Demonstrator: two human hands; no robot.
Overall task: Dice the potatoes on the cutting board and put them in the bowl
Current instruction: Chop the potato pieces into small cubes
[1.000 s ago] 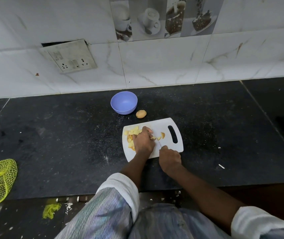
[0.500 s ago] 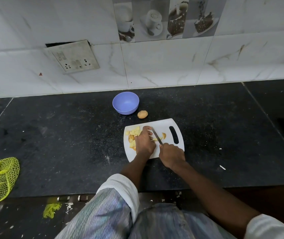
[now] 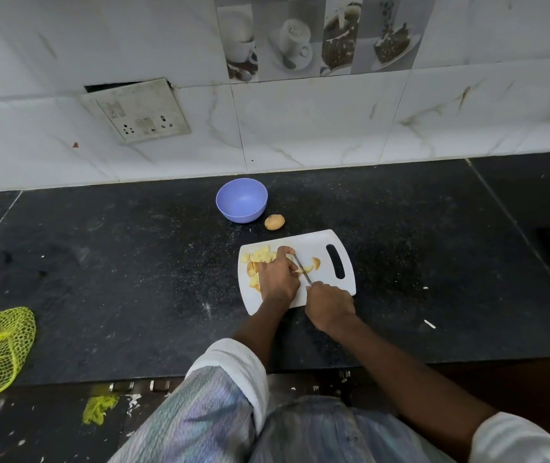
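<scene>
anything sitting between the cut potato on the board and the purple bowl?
Nothing visible blocks it. The cut potato pieces lie at the left of the cutting board; the purple bowl stands just beyond, with bare counter between. The whole potato sits right of the bowl, off that line.

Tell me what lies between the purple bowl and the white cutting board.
In the head view, a whole unpeeled potato sits on the dark counter between the purple bowl and the cutting board, touching neither.
</scene>
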